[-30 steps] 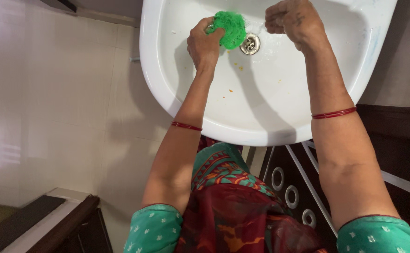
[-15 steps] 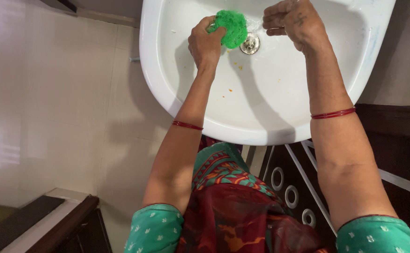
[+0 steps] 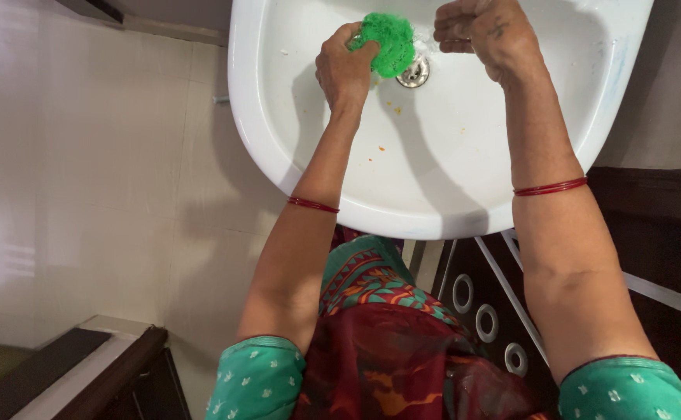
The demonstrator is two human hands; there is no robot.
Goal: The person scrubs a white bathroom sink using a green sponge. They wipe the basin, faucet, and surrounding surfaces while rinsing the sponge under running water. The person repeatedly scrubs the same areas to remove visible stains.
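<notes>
Left hand (image 3: 346, 68) is gripping the green scrubber (image 3: 389, 43), pressing it onto the basin (image 3: 449, 179) floor just left of the drain (image 3: 414, 71). Right hand (image 3: 486, 33) is hovering curled, nothing visible in it, over the drain's right side. Near bowl is lying open; rim is curving close below both forearms.

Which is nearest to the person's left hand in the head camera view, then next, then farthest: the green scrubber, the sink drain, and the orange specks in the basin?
From the left hand:
1. Green scrubber, gripped in the fingers, at its right.
2. Sink drain, just beyond the scrubber, to the right.
3. Orange specks, lower in the white sink, beside the forearm.
</notes>
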